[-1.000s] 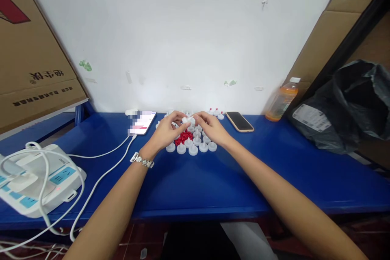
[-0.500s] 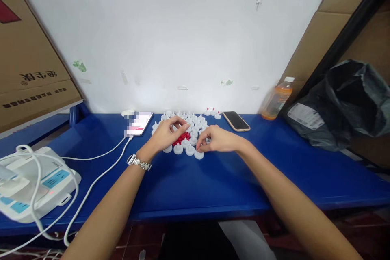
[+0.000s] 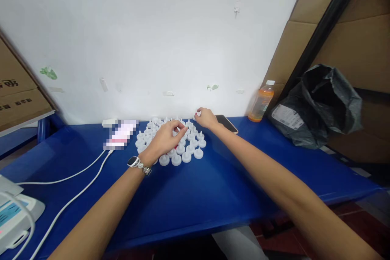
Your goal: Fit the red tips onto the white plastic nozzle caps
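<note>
Several small white plastic caps (image 3: 186,156) stand in a cluster on the blue table (image 3: 189,195) near the wall. My left hand (image 3: 166,138), with a silver watch at the wrist, rests over the middle of the cluster, its fingers curled together over the caps; whatever they pinch is hidden. My right hand (image 3: 207,118) is stretched to the far right edge of the cluster by the wall, fingers pinched on a white cap with a red tip (image 3: 197,113). A dark phone (image 3: 228,124) lies partly under my right wrist.
A lit phone (image 3: 120,137) on a white cable (image 3: 76,176) lies left of the caps. A white power strip (image 3: 15,213) sits at the near left. An orange drink bottle (image 3: 261,101) and a black plastic bag (image 3: 319,105) stand at the right. Cardboard leans on both sides.
My right hand left the front of the cluster and reached back to the wall side, pinching a red-tipped cap. My left hand stayed over the caps. The view swung to the right.
</note>
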A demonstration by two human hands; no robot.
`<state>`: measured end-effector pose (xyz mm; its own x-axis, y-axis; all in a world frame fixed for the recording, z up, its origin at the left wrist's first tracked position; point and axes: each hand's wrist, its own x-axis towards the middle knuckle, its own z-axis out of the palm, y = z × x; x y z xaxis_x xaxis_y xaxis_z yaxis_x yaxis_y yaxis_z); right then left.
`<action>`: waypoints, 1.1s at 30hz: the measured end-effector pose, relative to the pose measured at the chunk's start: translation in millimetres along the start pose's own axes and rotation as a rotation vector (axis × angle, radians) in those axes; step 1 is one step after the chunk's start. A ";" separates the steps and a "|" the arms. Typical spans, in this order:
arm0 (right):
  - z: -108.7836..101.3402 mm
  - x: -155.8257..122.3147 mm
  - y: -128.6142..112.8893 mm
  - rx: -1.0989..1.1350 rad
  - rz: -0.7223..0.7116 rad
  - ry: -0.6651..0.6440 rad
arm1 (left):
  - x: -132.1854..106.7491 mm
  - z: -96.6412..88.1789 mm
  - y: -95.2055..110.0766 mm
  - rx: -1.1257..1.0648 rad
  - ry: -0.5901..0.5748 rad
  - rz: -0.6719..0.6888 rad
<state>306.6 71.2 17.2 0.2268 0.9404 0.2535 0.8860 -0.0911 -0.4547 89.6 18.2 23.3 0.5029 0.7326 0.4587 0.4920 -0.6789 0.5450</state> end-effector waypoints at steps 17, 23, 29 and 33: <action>-14.2 -73.0 -46.5 1.073 -0.008 -0.118 | -24.0 -14.3 -6.0 -0.005 0.149 0.079; -15.6 -119.1 -63.2 1.327 0.015 -0.278 | -34.8 -18.4 4.4 -0.084 0.064 0.155; -13.9 -123.1 -62.1 1.284 -0.052 -0.420 | -35.8 -25.1 8.9 -0.044 0.071 0.244; -14.2 -124.8 -63.5 1.308 0.026 -0.474 | -37.3 -31.6 12.9 -0.049 0.040 0.288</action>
<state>227.7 -45.1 26.5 -0.1531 0.9873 0.0419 -0.1936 0.0116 -0.9810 54.8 -16.3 35.3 0.5879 0.5123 0.6260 0.2983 -0.8566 0.4210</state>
